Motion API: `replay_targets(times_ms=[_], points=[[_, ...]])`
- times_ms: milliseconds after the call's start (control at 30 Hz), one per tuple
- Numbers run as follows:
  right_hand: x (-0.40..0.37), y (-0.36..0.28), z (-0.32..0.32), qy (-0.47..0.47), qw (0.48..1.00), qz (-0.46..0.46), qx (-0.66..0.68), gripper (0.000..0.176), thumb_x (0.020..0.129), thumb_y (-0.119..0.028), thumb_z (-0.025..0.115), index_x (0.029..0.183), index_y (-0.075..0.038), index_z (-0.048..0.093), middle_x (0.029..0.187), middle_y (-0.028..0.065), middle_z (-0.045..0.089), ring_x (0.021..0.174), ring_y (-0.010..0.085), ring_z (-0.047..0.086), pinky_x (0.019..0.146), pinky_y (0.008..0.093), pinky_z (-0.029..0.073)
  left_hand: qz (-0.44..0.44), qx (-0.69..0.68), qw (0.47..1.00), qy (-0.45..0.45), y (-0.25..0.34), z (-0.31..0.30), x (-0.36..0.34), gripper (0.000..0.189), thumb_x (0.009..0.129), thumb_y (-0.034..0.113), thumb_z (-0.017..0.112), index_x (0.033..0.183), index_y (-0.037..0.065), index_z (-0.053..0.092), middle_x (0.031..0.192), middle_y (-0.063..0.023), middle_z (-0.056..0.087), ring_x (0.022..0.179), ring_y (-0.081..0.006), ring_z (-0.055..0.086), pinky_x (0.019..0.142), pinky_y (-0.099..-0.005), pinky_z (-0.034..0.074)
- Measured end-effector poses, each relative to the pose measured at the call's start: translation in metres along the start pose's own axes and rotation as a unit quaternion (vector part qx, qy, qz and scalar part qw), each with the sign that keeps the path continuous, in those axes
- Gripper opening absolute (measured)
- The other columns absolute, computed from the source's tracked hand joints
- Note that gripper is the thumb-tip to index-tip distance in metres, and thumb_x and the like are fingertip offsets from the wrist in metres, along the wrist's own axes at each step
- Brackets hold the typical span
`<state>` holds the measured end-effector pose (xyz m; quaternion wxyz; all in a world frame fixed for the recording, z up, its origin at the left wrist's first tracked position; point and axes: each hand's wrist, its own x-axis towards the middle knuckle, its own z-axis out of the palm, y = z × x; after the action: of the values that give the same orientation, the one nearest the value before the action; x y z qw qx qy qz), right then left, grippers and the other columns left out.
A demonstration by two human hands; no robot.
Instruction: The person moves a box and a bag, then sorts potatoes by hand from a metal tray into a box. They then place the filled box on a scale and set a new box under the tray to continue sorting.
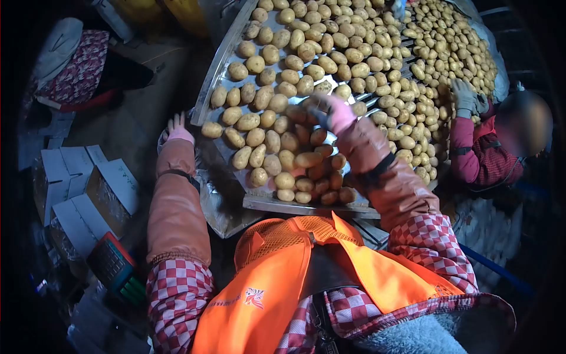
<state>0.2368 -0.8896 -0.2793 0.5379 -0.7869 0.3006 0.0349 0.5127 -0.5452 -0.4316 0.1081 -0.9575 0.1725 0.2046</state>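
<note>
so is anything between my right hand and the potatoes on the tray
Nothing visible. The right hand rests directly on the potatoes in the middle of the metal tray. The left hand sits at the tray's left edge, and a co-worker's hand is far off to the right.

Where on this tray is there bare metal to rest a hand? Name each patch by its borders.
Bare metal shows only as a thin strip inside the tray along its left rim, near the left hand, and at the near left corner below the potatoes. Around the right hand and rightwards, potatoes lie packed.
</note>
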Motion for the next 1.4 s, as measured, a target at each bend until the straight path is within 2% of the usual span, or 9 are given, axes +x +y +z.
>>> replay_targets(times_ms=[100, 167, 300, 567, 700, 900, 1067, 1233, 1400], points=[[0.074, 0.020, -0.051, 0.268, 0.907, -0.055, -0.321, 0.070, 0.082, -0.047, 0.073, 0.141, -0.020, 0.049, 0.147, 0.0147, 0.044, 0.135, 0.0365, 0.040, 0.112, 0.0489, 0.036, 0.009, -0.058, 0.998, -0.017, -0.005, 0.014, 0.009, 0.075, 0.086, 0.008, 0.050, 0.154, 0.023, 0.022, 0.159, -0.0021, 0.025, 0.148, -0.0295, 0.020, 0.116, -0.0514, 0.028], [0.090, 0.007, -0.048, 0.164, 0.908, 0.127, -0.364, 0.079, 0.080, -0.049, 0.074, 0.145, -0.019, 0.043, 0.151, 0.0154, 0.039, 0.138, 0.0369, 0.036, 0.112, 0.0532, 0.035, 0.048, -0.064, 0.997, -0.002, -0.013, 0.036, 0.017, 0.076, 0.086, 0.014, 0.053, 0.154, 0.022, 0.021, 0.159, -0.0069, 0.025, 0.146, -0.0359, 0.021, 0.116, -0.0481, 0.029], [0.046, -0.024, 0.012, 0.059, 0.887, -0.006, -0.459, 0.072, 0.080, -0.054, 0.069, 0.138, -0.015, 0.049, 0.138, 0.0211, 0.049, 0.125, 0.0428, 0.047, 0.110, 0.0513, 0.033, 0.075, -0.035, 0.996, -0.017, -0.006, 0.028, 0.011, 0.079, 0.086, 0.016, 0.055, 0.155, 0.019, 0.018, 0.159, -0.0125, 0.020, 0.145, -0.0397, 0.020, 0.117, -0.0482, 0.028], [0.020, 0.017, 0.093, -0.098, 0.970, -0.092, -0.203, 0.093, 0.069, -0.040, 0.083, 0.147, -0.018, 0.036, 0.149, 0.0203, 0.038, 0.133, 0.0424, 0.041, 0.108, 0.0478, 0.039, 0.135, 0.002, 0.990, 0.040, -0.027, 0.081, 0.055, 0.098, 0.079, 0.043, 0.069, 0.157, 0.025, 0.013, 0.161, -0.0058, 0.019, 0.148, -0.0328, 0.019, 0.118, -0.0553, 0.021], [0.048, -0.042, 0.044, -0.263, 0.963, -0.060, -0.013, 0.061, 0.079, -0.032, 0.078, 0.134, -0.014, 0.057, 0.129, 0.0208, 0.059, 0.119, 0.0359, 0.057, 0.102, 0.0470, 0.045, 0.073, -0.039, 0.996, -0.042, -0.006, 0.020, 0.021, 0.092, 0.082, 0.040, 0.065, 0.157, 0.027, 0.012, 0.161, -0.0054, 0.019, 0.147, -0.0314, 0.021, 0.118, -0.0505, 0.023], [0.179, -0.059, -0.024, 0.247, 0.870, -0.177, -0.389, 0.049, 0.086, -0.031, 0.066, 0.132, -0.017, 0.053, 0.127, 0.0154, 0.058, 0.121, 0.0367, 0.051, 0.099, 0.0525, 0.042, 0.068, 0.014, 0.996, -0.056, -0.009, 0.022, 0.010, 0.091, 0.082, 0.034, 0.065, 0.156, 0.027, 0.013, 0.160, -0.0054, 0.021, 0.147, -0.0307, 0.020, 0.118, -0.0496, 0.025], [0.166, -0.070, 0.003, 0.080, 0.878, -0.016, -0.471, 0.057, 0.086, -0.042, 0.065, 0.137, -0.021, 0.047, 0.146, 0.0125, 0.042, 0.139, 0.0366, 0.031, 0.107, 0.0694, 0.023, 0.064, -0.054, 0.995, -0.057, -0.001, 0.016, -0.001, 0.086, 0.080, 0.030, 0.065, 0.154, 0.022, 0.021, 0.159, -0.0068, 0.022, 0.145, -0.0334, 0.022, 0.117, -0.0472, 0.026], [0.109, -0.004, 0.052, 0.049, 0.913, -0.183, -0.361, 0.042, 0.077, -0.013, 0.066, 0.119, -0.020, 0.059, 0.132, 0.0133, 0.049, 0.130, 0.0332, 0.044, 0.102, 0.0502, 0.045, 0.053, 0.004, 0.998, -0.040, 0.011, -0.014, -0.012, 0.087, 0.076, 0.036, 0.070, 0.151, 0.025, 0.028, 0.156, -0.0090, 0.029, 0.135, -0.0409, 0.038, 0.112, -0.0464, 0.034], [0.113, 0.018, 0.052, 0.087, 0.989, 0.001, -0.116, 0.033, 0.085, -0.013, 0.064, 0.117, -0.017, 0.060, 0.112, 0.0180, 0.058, 0.105, 0.0414, 0.058, 0.090, 0.0463, 0.049, 0.053, -0.041, 0.997, -0.029, 0.004, -0.001, -0.001, 0.092, 0.074, 0.036, 0.071, 0.153, 0.026, 0.024, 0.156, -0.0081, 0.028, 0.137, -0.0399, 0.037, 0.114, -0.0470, 0.033]])
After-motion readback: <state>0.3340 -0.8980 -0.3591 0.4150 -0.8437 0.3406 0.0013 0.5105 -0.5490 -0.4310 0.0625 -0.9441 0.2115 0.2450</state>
